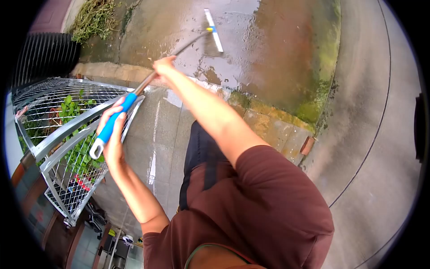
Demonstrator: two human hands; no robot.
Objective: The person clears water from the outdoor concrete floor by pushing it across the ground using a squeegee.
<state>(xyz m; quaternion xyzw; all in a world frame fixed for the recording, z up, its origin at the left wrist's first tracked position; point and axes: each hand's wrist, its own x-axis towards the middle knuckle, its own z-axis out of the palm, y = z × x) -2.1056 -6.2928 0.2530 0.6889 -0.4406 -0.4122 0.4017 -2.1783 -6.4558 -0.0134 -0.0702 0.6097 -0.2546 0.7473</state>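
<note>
A long-handled floor squeegee (184, 46) slants from the lower left up to the wet ground. My left hand (114, 134) is closed around its blue grip (117, 117), just above the white end loop. Farther along, my right hand (163, 67) wraps the metal pole, with that arm stretched out in front of me. The white head (217, 39), joined by a blue and yellow fitting, sits on the wet concrete (242, 58). Blur hides the underside of the head.
Left of me stands a metal mesh gate (67, 134) with green plants (74, 110) behind it, close to my left hand. A black ribbed sheet (47, 58) and cut greenery (94, 20) lie beyond. A brick piece (307, 145) rests by the mossy edge (313, 112).
</note>
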